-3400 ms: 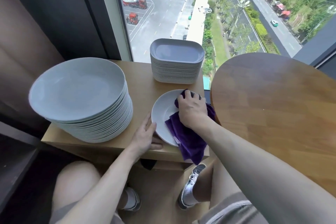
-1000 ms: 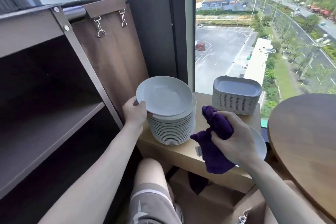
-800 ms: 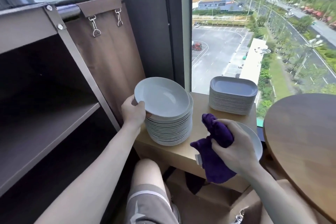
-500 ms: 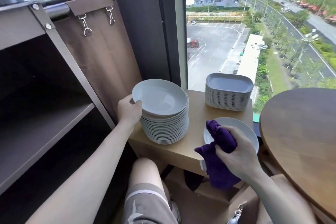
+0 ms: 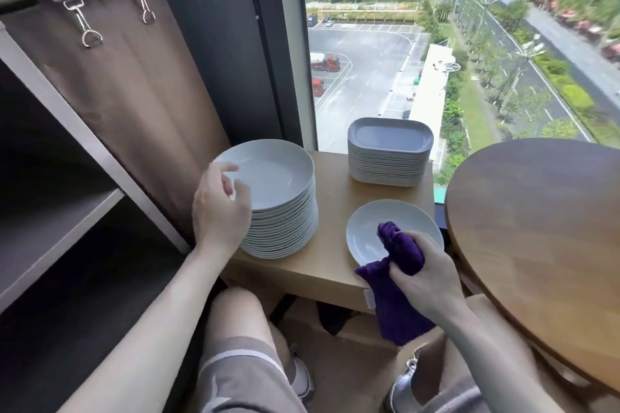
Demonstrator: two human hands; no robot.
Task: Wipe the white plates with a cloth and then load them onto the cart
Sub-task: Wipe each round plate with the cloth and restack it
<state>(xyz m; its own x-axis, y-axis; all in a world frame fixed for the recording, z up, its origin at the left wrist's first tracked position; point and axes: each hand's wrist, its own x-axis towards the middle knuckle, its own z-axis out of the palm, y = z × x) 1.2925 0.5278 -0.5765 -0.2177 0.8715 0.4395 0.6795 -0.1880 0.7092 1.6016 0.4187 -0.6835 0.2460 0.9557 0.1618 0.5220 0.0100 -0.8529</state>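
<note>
A tall stack of round white plates (image 5: 275, 178) stands on the left of a small wooden table (image 5: 335, 191). My left hand (image 5: 219, 208) hovers at the stack's left rim with loosely curled fingers and holds nothing. One round white plate (image 5: 365, 231) lies alone on the table's right front. Over its near edge my right hand (image 5: 426, 282) grips a bunched purple cloth (image 5: 399, 245), whose tail hangs below the table edge. The cart (image 5: 50, 235) with its dark shelves fills the left side.
A stack of rectangular white plates (image 5: 389, 151) sits at the back of the small table by the window. A brown fabric bag (image 5: 134, 94) hangs on the cart's end beside the round stack. A round wooden table (image 5: 536, 218) crowds the right. My knees are under the small table.
My left hand has let go of the top plate's rim, and that plate lies flat on the stack. My right hand has come down with the cloth over the single plate.
</note>
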